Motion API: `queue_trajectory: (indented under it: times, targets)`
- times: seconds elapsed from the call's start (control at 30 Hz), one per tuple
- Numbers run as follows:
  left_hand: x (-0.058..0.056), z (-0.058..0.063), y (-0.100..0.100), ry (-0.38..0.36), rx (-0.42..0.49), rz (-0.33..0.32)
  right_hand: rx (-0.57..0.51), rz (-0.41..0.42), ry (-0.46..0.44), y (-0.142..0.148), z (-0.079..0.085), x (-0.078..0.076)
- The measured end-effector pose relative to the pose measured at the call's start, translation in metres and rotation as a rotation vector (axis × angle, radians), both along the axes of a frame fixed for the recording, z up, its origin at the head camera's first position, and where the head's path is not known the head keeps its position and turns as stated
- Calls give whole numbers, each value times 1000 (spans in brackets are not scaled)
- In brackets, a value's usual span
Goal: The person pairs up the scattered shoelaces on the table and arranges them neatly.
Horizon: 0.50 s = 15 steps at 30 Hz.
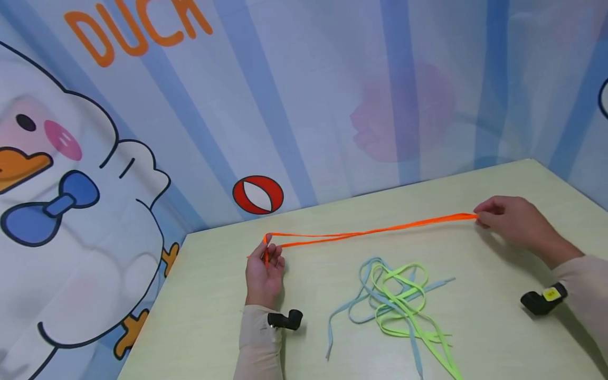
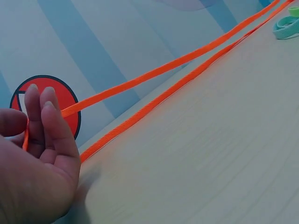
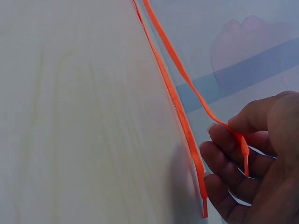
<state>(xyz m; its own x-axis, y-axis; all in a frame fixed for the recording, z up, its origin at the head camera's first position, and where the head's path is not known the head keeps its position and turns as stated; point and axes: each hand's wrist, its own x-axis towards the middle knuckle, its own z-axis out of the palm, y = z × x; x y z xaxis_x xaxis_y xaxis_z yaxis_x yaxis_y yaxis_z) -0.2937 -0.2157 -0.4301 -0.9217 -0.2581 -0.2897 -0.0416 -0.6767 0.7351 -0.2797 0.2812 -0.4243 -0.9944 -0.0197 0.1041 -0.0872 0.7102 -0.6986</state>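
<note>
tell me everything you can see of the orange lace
The orange lace is flat, narrow and woven-looking, with slim tips. Two strands stretch fairly straight over the table, from the left hand, which holds it among the fingers, to the right hand, which pinches one strand near its tip. The other tip is beside the right fingers; whether they touch is unclear.

L. hand (image 1: 265,277), palm toward head cam: fingers part-curled, thumb close to index; L. forearm (image 1: 258,343), sleeved, at lower edge. R. hand (image 1: 518,224), well apart from L.: thumb & index pinched, other fingers loosely bent; R. forearm (image 1: 589,295), sleeved, at R. edge.
</note>
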Motion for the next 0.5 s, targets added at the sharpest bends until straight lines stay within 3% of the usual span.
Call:
queue_trajectory:
  times: [0.23,0.5]
  targets:
    - [-1,-1,-1,-30,-8,5,44,12,-16,-1,1,0]
    - [-1,1,-1,-25,3,-5,-7,-15,12,-2,0,-2]
